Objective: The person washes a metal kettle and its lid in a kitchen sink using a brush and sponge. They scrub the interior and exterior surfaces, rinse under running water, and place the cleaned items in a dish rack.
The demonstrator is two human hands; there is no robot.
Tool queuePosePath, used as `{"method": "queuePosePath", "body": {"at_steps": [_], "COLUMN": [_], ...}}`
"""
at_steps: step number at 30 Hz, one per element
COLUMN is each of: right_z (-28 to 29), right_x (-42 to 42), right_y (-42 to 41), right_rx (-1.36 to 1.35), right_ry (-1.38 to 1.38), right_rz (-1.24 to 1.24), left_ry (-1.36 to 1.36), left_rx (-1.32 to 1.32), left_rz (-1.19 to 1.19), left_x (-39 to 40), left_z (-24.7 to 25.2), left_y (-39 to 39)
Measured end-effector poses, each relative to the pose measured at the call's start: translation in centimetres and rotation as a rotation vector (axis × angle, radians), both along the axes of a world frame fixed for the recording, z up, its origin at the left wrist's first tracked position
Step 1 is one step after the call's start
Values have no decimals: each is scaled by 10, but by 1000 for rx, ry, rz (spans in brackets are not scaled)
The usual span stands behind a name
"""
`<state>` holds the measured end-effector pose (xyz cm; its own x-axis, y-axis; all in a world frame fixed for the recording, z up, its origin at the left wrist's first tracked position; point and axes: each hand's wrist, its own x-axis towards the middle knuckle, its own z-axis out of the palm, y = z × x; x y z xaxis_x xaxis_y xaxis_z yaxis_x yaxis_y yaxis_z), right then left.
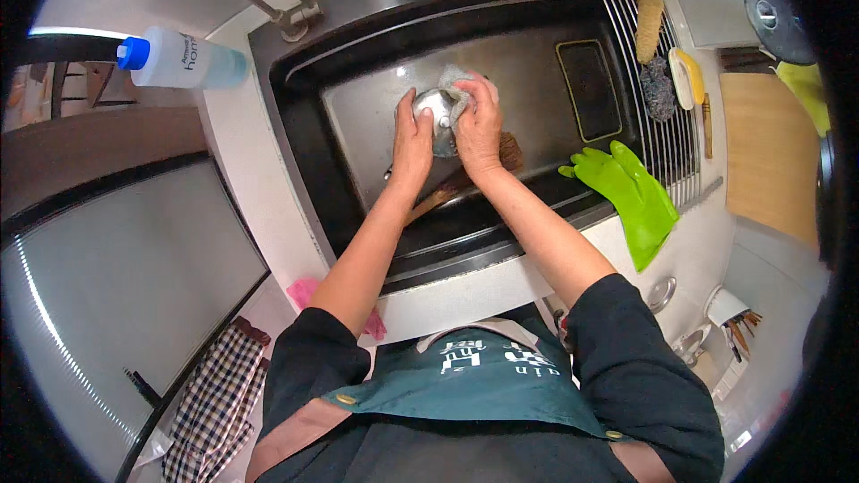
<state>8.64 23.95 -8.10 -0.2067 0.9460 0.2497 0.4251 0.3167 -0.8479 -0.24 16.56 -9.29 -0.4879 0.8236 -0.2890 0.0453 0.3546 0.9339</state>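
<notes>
Over the sink basin (376, 104), my left hand (411, 141) holds the left side of a shiny, round metal vessel or lid (433, 104), its thumb on the surface. My right hand (480, 122) presses a grey cloth or scouring pad (456, 77) against the vessel's right side. Fingers and cloth hide part of the metal, so its exact kind cannot be told. Below my hands lies a brush with brown bristles (511, 151) and a wooden handle (429, 204), partly covered by my right hand and wrist.
A faucet (295, 13) rises at the back left, beside a blue-capped bottle (188, 60). On the right, a slatted metal rack (681, 154) bears a loofah-like scrubber (648, 27) and a steel-wool pad (658, 88). A green rubber glove (634, 194) drapes over the near right edge.
</notes>
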Motion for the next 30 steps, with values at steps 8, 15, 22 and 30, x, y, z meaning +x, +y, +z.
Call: {"method": "queuePosePath", "body": {"at_steps": [8, 15, 22, 30], "right_z": [-36, 25, 19, 9], "right_x": [-1, 49, 36, 35], "right_y": [56, 10, 16, 30], "right_rx": [-252, -297, -137, -123], "right_ry": [250, 67, -21, -62], "right_rz": [19, 266, 335, 292], "left_ry": [-357, 842, 1044, 676], "left_rx": [-141, 168, 169, -64], "left_rz": [287, -254, -1137, -956], "left_x": [39, -41, -89, -110], "left_z": [28, 60, 63, 45], "left_y": [-15, 10, 75, 44]}}
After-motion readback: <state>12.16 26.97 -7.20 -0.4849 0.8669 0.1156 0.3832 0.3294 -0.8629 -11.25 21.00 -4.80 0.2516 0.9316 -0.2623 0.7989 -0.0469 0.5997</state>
